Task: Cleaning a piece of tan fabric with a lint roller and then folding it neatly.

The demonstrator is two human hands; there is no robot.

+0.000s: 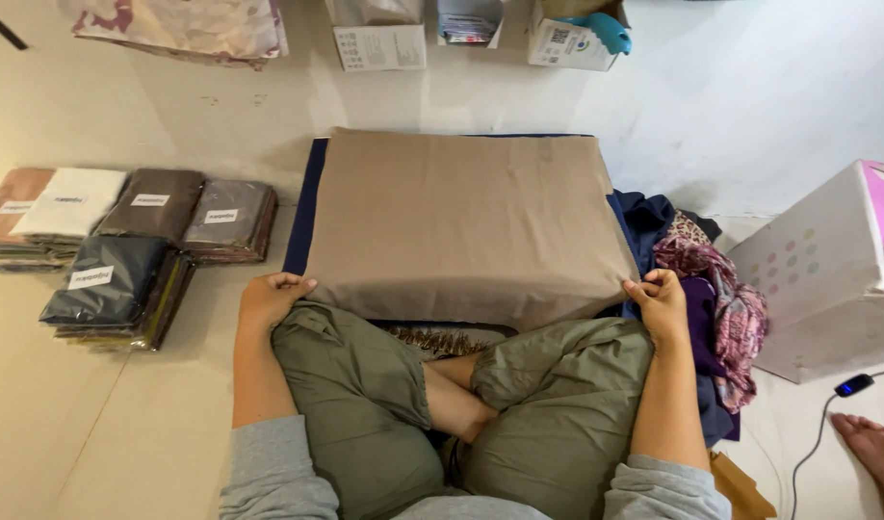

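Two bare hands grip the near corners of a smooth tan rectangular cloth (466, 226) spread over a raised dark blue pad (302, 207) on the floor, in front of the person's crossed legs. The left hand (269, 299) has its fingers curled shut on the left corner; the right hand (662, 300) pinches the right corner, seemingly pulling the cloth taut. Stacks of packaged folded fabrics (124, 241) lie on the floor to the left.

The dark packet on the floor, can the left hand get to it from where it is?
Probably yes. The dark packet lies on open floor just beside the left hand, which grips the tan cloth. Nothing sits between them, though the hand would have to let go first.
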